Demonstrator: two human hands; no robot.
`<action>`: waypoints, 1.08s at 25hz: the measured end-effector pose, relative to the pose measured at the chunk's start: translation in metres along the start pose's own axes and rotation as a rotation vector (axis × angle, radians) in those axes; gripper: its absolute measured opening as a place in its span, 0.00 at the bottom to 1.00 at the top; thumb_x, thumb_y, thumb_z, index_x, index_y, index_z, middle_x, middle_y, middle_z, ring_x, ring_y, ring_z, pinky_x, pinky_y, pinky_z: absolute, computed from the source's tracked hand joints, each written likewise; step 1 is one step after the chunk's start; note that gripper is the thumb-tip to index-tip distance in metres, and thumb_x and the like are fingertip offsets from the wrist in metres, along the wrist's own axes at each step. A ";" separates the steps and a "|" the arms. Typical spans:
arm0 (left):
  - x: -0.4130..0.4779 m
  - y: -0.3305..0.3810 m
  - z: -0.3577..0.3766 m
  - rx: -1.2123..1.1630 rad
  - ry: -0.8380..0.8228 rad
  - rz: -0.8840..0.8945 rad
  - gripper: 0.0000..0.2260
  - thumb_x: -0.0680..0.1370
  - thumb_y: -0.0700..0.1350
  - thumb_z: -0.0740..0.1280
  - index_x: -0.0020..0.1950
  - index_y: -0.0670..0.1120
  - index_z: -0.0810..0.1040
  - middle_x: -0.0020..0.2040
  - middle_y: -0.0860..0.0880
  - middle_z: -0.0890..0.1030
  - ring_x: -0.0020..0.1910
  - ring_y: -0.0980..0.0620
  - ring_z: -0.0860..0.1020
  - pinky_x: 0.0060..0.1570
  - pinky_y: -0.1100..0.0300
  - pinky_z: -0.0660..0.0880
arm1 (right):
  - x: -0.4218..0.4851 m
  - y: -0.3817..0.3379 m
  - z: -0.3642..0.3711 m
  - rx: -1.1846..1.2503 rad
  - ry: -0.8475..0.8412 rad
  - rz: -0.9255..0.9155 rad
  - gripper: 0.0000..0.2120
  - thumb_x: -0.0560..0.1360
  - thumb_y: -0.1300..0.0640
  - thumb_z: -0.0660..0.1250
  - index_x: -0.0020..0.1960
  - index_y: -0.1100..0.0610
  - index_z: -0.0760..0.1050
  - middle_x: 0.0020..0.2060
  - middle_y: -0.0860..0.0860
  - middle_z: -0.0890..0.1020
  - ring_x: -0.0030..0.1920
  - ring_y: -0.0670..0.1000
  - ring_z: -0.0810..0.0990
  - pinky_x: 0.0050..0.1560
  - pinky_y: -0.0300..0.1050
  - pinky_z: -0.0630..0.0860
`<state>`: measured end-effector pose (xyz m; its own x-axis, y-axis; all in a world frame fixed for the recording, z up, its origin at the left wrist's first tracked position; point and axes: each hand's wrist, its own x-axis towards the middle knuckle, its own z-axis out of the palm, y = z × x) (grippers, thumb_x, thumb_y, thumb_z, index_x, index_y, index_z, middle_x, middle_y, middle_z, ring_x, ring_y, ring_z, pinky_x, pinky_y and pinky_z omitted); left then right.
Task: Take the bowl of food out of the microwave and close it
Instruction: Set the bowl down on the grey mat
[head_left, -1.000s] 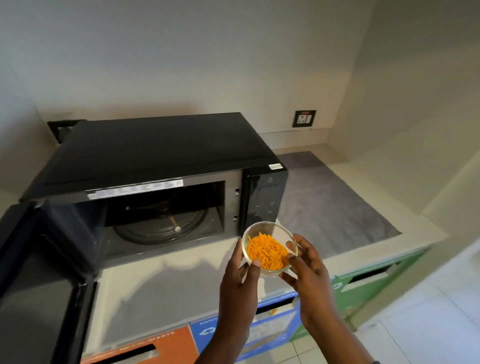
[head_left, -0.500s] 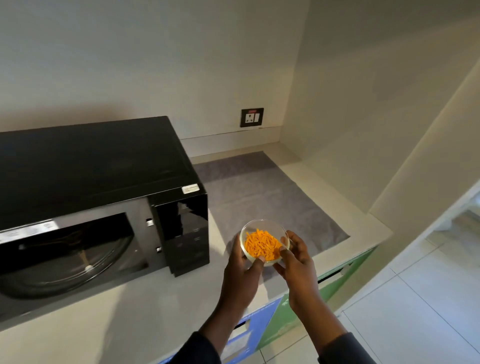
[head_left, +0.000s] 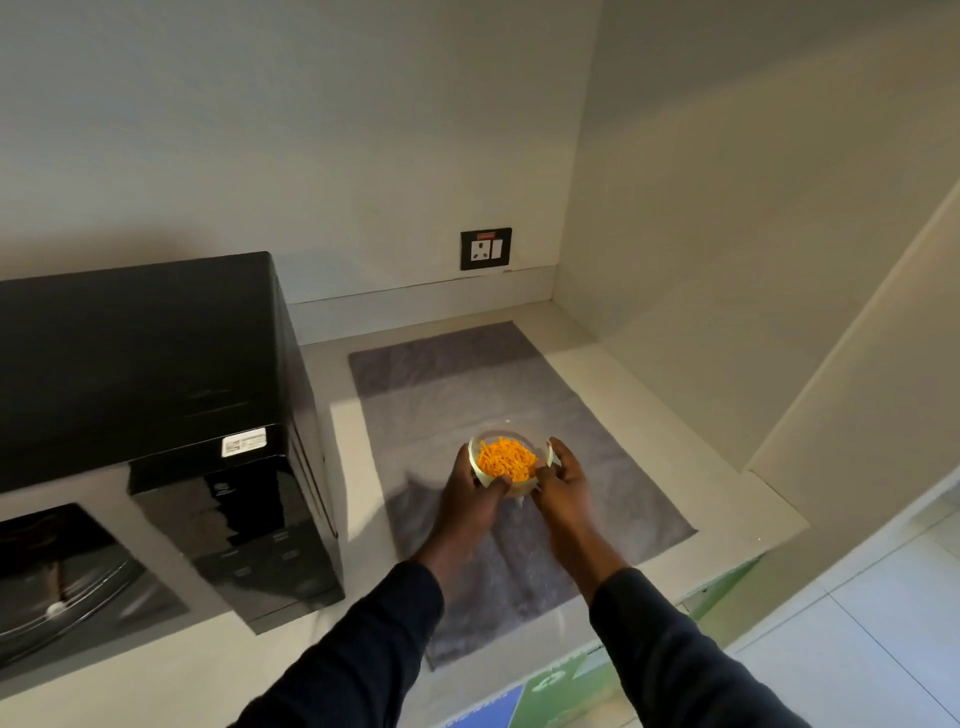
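Bowl (head_left: 508, 462) of orange food sits center frame over the grey mat (head_left: 613, 467), cupped by 2 hands: left hand (head_left: 470, 493) and right hand (head_left: 563, 480) both grasping its sides. I'd lower it level, let go gently, then shut the microwave (head_left: 156, 415) at left.

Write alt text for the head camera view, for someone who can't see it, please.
Two hands, left hand and right hand, hold a small glass bowl of orange food over a grey mat on a pale counter. To the left stands a black microwave, its cavity open; a wall socket sits behind.
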<state>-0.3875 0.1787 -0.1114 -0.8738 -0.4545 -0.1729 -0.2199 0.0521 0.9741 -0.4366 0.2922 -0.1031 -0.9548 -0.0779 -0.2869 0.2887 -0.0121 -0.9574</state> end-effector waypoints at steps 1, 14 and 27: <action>0.010 -0.001 0.001 0.006 0.009 0.001 0.23 0.77 0.36 0.72 0.71 0.47 0.74 0.62 0.46 0.83 0.62 0.47 0.81 0.58 0.58 0.77 | 0.005 -0.004 0.002 -0.016 -0.007 -0.018 0.20 0.74 0.57 0.67 0.61 0.39 0.78 0.55 0.50 0.87 0.56 0.53 0.85 0.61 0.57 0.80; 0.100 0.001 -0.005 0.276 0.048 0.047 0.30 0.75 0.52 0.73 0.75 0.49 0.68 0.63 0.47 0.82 0.61 0.44 0.81 0.59 0.50 0.79 | 0.074 -0.022 0.029 -0.214 -0.071 -0.087 0.22 0.83 0.59 0.60 0.77 0.53 0.66 0.68 0.53 0.76 0.63 0.48 0.73 0.61 0.39 0.66; 0.039 -0.007 -0.022 0.304 -0.043 -0.079 0.40 0.82 0.54 0.68 0.85 0.46 0.46 0.83 0.41 0.61 0.80 0.44 0.64 0.76 0.49 0.65 | 0.036 0.004 0.013 -0.669 -0.124 -0.138 0.32 0.77 0.32 0.60 0.67 0.57 0.70 0.67 0.56 0.77 0.64 0.55 0.76 0.64 0.51 0.73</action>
<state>-0.4108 0.1411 -0.1219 -0.8650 -0.4302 -0.2585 -0.4015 0.2842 0.8706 -0.4691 0.2768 -0.1169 -0.9530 -0.2335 -0.1930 0.0213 0.5841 -0.8114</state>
